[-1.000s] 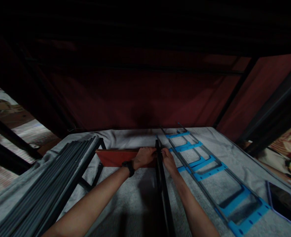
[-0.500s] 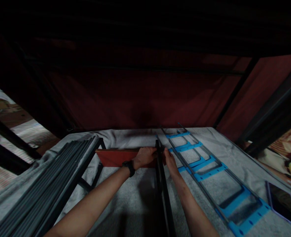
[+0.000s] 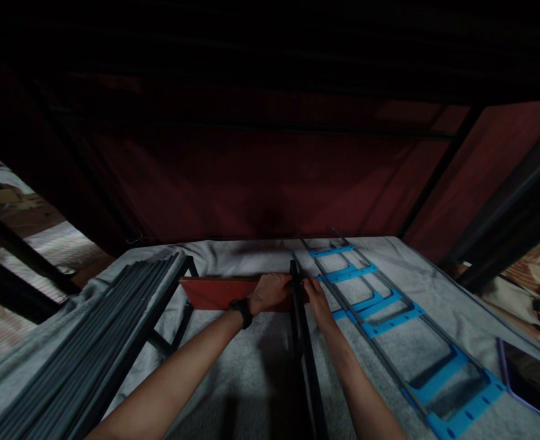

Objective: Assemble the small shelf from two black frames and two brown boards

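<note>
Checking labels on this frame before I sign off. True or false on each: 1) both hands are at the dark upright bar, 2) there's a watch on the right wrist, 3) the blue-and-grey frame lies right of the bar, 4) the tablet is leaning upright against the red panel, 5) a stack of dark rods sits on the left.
1) True: the left hand and right hand meet at the dark bar.
2) False: the watch is on the left wrist.
3) True: the blue-and-grey frame lies flat on the grey cloth, right of the bar.
4) False: the tablet lies flat at far right.
5) True: the dark rods lie bundled at left.
</note>
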### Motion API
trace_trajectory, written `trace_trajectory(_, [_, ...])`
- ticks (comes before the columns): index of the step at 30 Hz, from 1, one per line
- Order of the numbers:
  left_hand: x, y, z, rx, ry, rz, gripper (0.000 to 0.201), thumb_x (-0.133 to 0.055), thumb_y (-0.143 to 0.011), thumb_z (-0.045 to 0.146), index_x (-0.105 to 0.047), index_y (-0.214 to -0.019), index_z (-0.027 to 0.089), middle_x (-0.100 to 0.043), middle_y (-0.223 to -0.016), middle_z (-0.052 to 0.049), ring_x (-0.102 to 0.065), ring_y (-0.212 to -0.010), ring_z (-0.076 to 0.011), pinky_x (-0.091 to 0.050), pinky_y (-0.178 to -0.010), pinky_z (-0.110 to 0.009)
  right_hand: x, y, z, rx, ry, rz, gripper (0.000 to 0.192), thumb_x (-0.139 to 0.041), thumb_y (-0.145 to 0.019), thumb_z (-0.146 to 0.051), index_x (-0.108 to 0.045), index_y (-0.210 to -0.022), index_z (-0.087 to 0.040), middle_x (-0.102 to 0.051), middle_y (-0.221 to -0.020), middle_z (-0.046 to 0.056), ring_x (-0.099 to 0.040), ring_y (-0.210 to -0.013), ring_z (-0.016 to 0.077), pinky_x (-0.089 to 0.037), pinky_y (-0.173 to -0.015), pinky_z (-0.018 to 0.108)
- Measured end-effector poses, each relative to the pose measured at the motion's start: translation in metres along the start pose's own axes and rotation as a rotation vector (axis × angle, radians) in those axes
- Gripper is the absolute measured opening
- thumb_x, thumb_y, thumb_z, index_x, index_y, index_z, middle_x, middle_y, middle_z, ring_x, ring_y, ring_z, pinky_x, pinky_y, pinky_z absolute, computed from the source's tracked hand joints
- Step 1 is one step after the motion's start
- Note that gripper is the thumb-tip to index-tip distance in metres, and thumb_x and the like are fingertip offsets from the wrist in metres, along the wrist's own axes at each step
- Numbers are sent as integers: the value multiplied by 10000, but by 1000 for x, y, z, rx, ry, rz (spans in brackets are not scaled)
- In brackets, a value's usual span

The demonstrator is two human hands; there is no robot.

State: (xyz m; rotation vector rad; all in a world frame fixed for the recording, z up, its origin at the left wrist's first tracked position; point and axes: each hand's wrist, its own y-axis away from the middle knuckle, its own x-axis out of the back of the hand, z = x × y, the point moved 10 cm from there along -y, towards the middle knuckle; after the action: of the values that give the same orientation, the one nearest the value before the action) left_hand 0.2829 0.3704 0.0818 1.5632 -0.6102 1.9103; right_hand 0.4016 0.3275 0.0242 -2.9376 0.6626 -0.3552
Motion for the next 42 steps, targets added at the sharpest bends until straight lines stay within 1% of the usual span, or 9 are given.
trace_trajectory(3, [-2,-1,0,-3,2,3,294,-473,-943,346,-687,-1120,251,-747,-1066,-85,-701,-991,-263,-518,-825,-342,-4,-3,-1,9,19,-31,353,-455,-871,-578,-600,-881,-257,-626,-788,15,-596,-799,220,-459,-753,342])
trace_trajectory(8, [-3,-2,-2,11,-8,0,294,-474,-941,342,-687,-1120,247,-746,-1076,-90,-699,-995,-265,-517,-839,-349,-2,-4,-4,-12,27,-28,456,-450,-853,-657,-626,-799,-241,-679,-893,80,-604,-969,269,-449,-863,379])
trace_trajectory(13, [-2,-1,0,-16,-11,8,292,-462,-946,344,-686,-1104,244,-745,-1068,-92,-702,-986,-271,-518,-827,-352,1,0,-5,-14,-72,5,330,-452,-873,-557,-575,-890,-251,-623,-790,12,-596,-807,216,-455,-726,324])
trace_trajectory(17, [-3,-2,0,-10,-9,12,307,-450,-954,368,-688,-1103,243,-750,-1049,-94,-707,-969,-273,-519,-812,-351,-4,-7,-11,12,28,1,229,-462,-866,-476,-519,-838,-257,-575,-738,-17,-569,-751,199,-434,-726,321])
trace_trajectory(24, [-1,-2,1,-3,-4,-13,280,-474,-942,350,-685,-1092,244,-745,-1060,-90,-699,-989,-269,-514,-824,-344,-1,-6,-5,-8,-49,-25,310,-499,-844,-531,-589,-879,-236,-632,-847,20,-589,-867,218,-455,-795,333])
trace_trajectory(29, [-2,-1,0,15,-16,-17,293,-477,-939,339,-684,-1123,244,-739,-1080,-105,-692,-1008,-274,-510,-849,-360,-4,-7,-8,34,80,-7,292,-454,-865,-514,-569,-845,-246,-625,-790,22,-595,-817,233,-452,-796,367])
trace_trajectory(33, [-1,-1,0,17,-20,0,284,-477,-937,333,-693,-1094,236,-744,-1062,-110,-697,-995,-281,-512,-839,-365,0,-5,-6,12,81,32,353,-454,-861,-577,-609,-850,-259,-665,-845,61,-608,-907,268,-454,-810,383])
trace_trajectory(38, [-1,0,0,20,-5,-19,285,-483,-934,348,-684,-1111,247,-743,-1068,-105,-696,-1003,-281,-509,-830,-357,-4,-4,-6,1,-28,-31,301,-460,-862,-546,-563,-854,-263,-595,-732,1,-583,-757,225,-445,-697,343])
trace_trajectory(42, [0,0,0,16,-8,-13,305,-463,-944,357,-683,-1121,244,-745,-1062,-110,-699,-997,-285,-514,-826,-361,-4,-9,-10,24,12,8,272,-471,-860,-518,-527,-826,-253,-566,-718,-18,-559,-739,198,-430,-699,316])
